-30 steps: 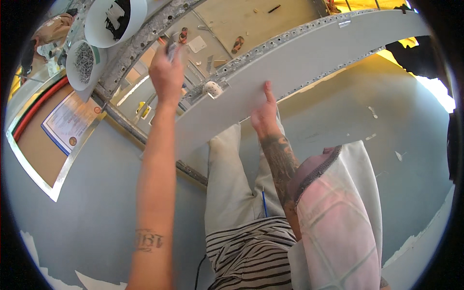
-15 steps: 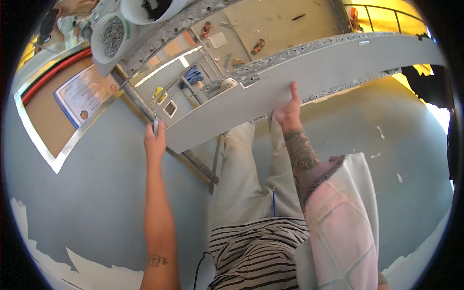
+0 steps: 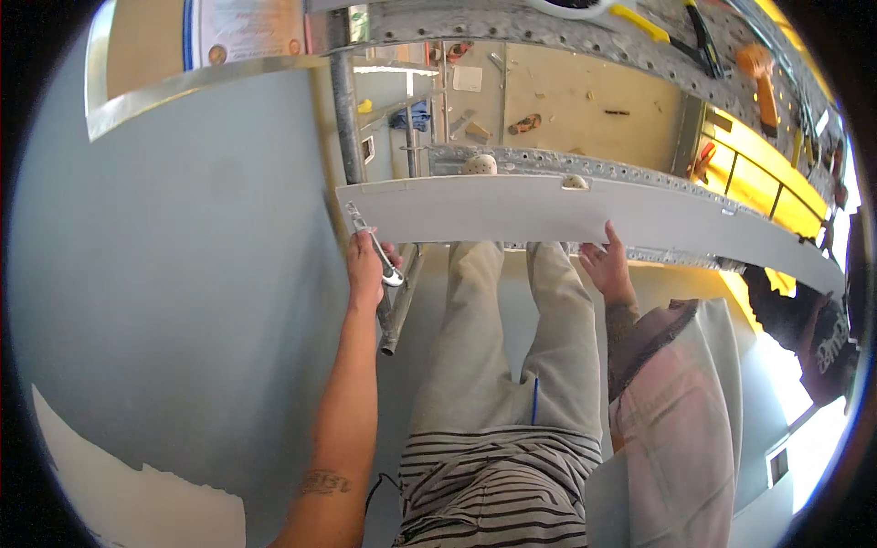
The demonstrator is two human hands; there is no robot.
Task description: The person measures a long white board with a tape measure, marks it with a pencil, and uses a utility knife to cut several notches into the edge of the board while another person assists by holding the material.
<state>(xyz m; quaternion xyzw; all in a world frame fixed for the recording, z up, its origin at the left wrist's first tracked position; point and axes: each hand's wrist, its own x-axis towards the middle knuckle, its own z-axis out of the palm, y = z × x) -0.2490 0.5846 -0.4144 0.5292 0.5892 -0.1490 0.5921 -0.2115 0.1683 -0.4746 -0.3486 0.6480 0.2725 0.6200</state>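
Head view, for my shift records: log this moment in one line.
left hand: holding slim silver tool | right hand: at lower edge of panel | panel: long, grey

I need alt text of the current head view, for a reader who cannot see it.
A long grey board crosses in front of a person's legs; the left hand holds a slim cutter-like tool at the board's left end, the right hand is at its near edge. Beyond, tools lie on perforated metal planking.

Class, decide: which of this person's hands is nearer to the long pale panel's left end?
Left. The left hand, holding a slim tool, is just below that end of the panel; the right hand is farther right, at the panel's lower edge.
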